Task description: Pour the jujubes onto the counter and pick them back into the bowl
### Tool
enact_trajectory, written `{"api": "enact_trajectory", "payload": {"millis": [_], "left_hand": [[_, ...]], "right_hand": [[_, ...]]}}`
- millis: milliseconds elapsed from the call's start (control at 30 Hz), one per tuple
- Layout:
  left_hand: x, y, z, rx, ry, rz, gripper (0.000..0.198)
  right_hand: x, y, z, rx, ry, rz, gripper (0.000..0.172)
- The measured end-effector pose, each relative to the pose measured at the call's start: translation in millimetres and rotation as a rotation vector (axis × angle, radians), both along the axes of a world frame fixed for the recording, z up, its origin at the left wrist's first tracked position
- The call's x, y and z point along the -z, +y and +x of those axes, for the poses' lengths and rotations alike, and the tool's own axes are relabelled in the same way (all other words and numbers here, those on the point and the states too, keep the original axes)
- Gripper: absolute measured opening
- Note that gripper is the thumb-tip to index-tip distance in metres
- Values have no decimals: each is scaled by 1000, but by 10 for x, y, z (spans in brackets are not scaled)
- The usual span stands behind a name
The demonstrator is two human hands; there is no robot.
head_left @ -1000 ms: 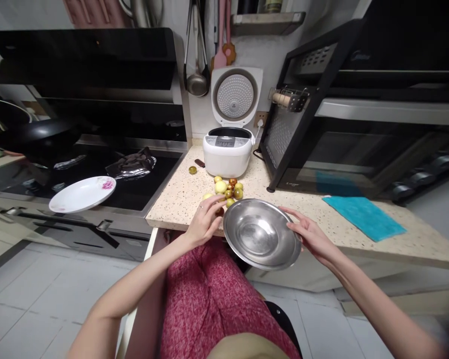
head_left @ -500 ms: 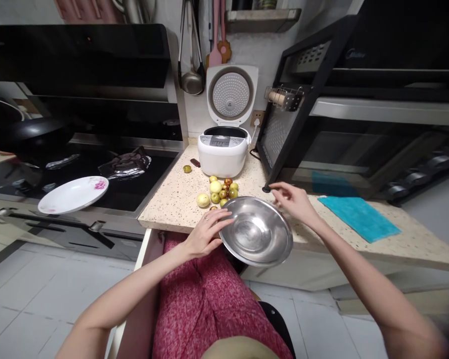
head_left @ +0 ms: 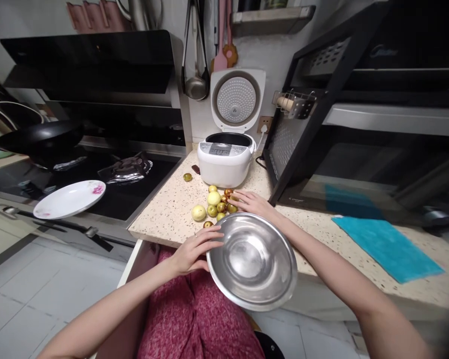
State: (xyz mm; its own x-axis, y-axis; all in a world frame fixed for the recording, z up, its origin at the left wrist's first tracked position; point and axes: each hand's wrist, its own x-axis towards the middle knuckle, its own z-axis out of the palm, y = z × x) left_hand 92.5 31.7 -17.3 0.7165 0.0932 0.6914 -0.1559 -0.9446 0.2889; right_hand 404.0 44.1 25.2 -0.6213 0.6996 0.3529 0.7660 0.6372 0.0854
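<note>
A shiny metal bowl, with nothing in it, sits at the front of the counter and juts out past its edge. My left hand grips its left rim, fingers over the inside and thumb below. Behind the bowl lies a cluster of green and brown jujubes with a few larger pale yellow-green fruits. Over the cluster's right side reaches my right hand, its fingers stretched out at the jujubes and partly covering them. Whether the fingertips press on any fruit is hard to tell.
Behind the fruit stands a white rice cooker, lid up. One jujube lies apart on the left. A flowered white plate rests by the stove edge, a black wok beyond it. A blue cloth lies before the black oven.
My right hand has moved left from beside the oven rack's foot to the jujubes. The left hand keeps its grip on the bowl. The view has shifted slightly.
</note>
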Motion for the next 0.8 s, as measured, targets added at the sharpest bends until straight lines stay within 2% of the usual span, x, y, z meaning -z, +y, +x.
{"api": "enact_trajectory", "payload": {"millis": [133,500,667,733,800], "left_hand": [[-44,-15,-33,16,-17,13,65],[-56,91,-235,65,-56,6,59],[-81,109,-235,73,-48,25,67],[-82,107,-227,67,-46,34,66],[-79,100,-218,60,-44,39,63]], "right_hand": [[80,-44,-15,-15,0,-32,44],[19,-133,-85,-167,287,-80,28],[-168,-227,-85,-136,500,21,33],[-272,-318,-143,-191,592,34,36],[-359,-413,-226,-289,626,-43,37]]}}
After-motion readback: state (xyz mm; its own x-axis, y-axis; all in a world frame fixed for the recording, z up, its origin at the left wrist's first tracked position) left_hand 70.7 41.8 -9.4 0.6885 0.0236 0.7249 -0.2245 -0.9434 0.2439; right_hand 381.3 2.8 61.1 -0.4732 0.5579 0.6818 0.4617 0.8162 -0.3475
